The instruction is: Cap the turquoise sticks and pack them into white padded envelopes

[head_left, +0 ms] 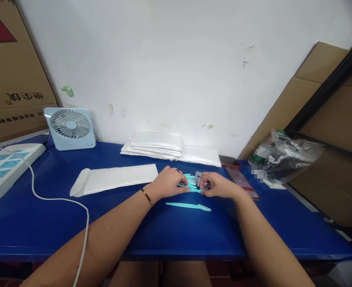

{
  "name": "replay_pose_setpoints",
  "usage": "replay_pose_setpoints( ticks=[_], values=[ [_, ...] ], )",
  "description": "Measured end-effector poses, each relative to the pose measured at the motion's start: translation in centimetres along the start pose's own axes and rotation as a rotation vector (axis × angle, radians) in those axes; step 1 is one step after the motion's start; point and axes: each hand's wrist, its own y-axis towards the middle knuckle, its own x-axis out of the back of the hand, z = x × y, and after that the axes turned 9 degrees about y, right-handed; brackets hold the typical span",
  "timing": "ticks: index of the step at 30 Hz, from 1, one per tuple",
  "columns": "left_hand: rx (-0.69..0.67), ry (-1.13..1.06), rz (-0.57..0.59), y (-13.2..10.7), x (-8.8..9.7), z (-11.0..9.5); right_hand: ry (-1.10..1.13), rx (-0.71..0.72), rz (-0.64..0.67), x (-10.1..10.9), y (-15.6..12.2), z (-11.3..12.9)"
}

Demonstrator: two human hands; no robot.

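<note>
My left hand (168, 182) and my right hand (219, 185) meet over a small bunch of thin turquoise plastic sticks (190, 181) on the blue table (44, 223). The left hand's fingers curl onto the handles. My right hand pinches the other ends, where small grey caps (198, 177) show. One more turquoise stick (188, 206) lies alone on the table just in front of both hands. A white padded envelope (114, 178) lies flat to the left of my left hand.
A stack of white padded envelopes (167, 146) sits against the wall. A small pale-blue fan (70, 128) and a white power strip (5, 167) with its cable (59, 199) are at left. A phone (242, 182), a bottle (261, 153) and a clear plastic bag (289, 157) are at right. Cardboard leans on both sides.
</note>
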Motion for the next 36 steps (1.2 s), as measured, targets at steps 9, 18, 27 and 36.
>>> replay_pose_setpoints(
  ticks=[9, 18, 27, 36],
  values=[
    [0.097, 0.119, -0.083, 0.5, 0.5, -0.2, 0.024, 0.037, -0.222, 0.4, 0.1, 0.3],
    [0.239, 0.159, -0.078, 0.3, 0.7, 2.0, 0.009, -0.042, -0.339, 1.6, -0.4, -1.3],
    [0.093, -0.038, 0.027, -0.5, 1.6, -0.3, 0.174, -0.077, -0.113, 1.2, -0.7, -0.4],
    [0.179, -0.104, 0.188, -0.7, 0.2, -2.1, 0.265, -0.08, 0.178, 1.0, -1.1, 1.7]
  ],
)
